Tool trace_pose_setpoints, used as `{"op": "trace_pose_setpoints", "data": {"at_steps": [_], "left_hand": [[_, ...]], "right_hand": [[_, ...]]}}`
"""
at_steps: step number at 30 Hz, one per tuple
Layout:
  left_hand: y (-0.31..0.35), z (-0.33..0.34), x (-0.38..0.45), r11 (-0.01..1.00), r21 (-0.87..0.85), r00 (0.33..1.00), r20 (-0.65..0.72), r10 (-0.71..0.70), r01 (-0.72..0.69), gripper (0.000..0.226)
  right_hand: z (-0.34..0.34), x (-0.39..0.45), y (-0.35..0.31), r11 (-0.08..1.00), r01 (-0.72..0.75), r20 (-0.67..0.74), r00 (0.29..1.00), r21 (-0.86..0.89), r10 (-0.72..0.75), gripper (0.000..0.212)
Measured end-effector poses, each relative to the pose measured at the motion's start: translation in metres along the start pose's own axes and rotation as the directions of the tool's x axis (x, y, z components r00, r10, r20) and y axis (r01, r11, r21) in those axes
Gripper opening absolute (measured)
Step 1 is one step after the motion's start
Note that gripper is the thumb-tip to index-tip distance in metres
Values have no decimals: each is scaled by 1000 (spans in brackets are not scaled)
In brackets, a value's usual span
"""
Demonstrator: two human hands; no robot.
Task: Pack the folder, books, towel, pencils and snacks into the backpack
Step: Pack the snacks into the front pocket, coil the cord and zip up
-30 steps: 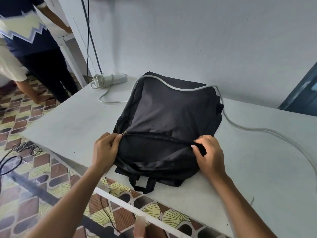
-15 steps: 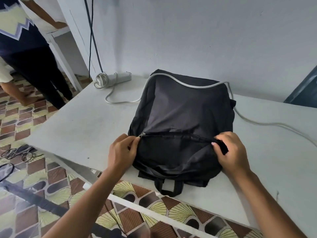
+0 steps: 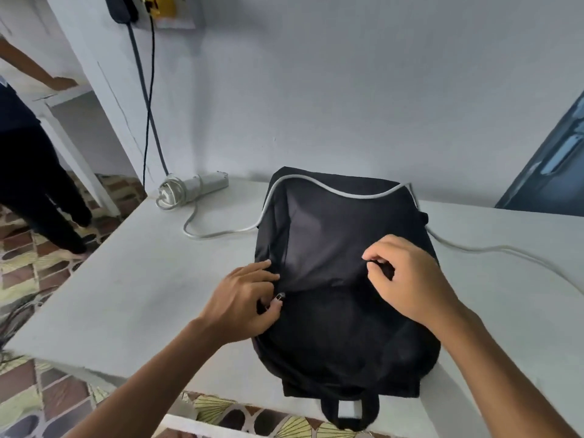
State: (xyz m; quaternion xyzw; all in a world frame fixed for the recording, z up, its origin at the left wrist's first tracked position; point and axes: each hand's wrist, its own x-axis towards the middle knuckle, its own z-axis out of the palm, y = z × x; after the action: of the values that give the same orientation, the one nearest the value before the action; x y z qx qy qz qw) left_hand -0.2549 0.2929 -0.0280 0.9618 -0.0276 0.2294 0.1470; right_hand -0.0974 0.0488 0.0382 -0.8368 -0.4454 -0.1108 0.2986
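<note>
A black backpack (image 3: 335, 336) lies flat on the white table (image 3: 132, 289), its carry handle hanging over the near edge. My left hand (image 3: 243, 301) rests on the bag's left side and pinches the metal zipper pull (image 3: 280, 297) at the left end of the pocket zip. My right hand (image 3: 407, 279) sits on the bag's upper right and pinches a fold of black fabric near the zip's right end. No folder, books, towel, pencils or snacks are in view.
A white power strip (image 3: 192, 189) lies at the table's far left corner; its white cable (image 3: 328, 189) loops over the backpack's top and trails right across the table. Another person (image 3: 34, 172) stands on the patterned floor at left. The wall is close behind.
The view has shifted closer over the bag. My right hand moved up and left onto the bag's upper panel. My left hand stays at the zipper pull.
</note>
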Motion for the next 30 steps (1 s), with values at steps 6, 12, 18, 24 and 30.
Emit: {"op": "trace_pose_setpoints", "data": {"at_steps": [6, 12, 18, 24, 30], "left_hand": [[-14, -17, 18, 985, -120, 990, 75, -118, 126, 27], [-41, -48, 18, 934, -170, 938, -95, -334, 316, 23], [-126, -92, 35, 808, -107, 774, -240, -586, 579, 36], [-219, -111, 77, 783, 29, 775, -165, -610, 622, 54], [-295, -97, 124, 834, 480, 856, 274, -439, 273, 76]], "right_hand": [[26, 71, -30, 978, 199, 120, 971, 59, -205, 12], [60, 131, -67, 942, 305, 231, 915, 140, -331, 13], [115, 185, -119, 948, 265, 446, 838, 175, -316, 16], [206, 235, -152, 993, 6, 557, 828, 114, -69, 12], [277, 271, -157, 973, -231, 545, 818, 14, 186, 28]]}}
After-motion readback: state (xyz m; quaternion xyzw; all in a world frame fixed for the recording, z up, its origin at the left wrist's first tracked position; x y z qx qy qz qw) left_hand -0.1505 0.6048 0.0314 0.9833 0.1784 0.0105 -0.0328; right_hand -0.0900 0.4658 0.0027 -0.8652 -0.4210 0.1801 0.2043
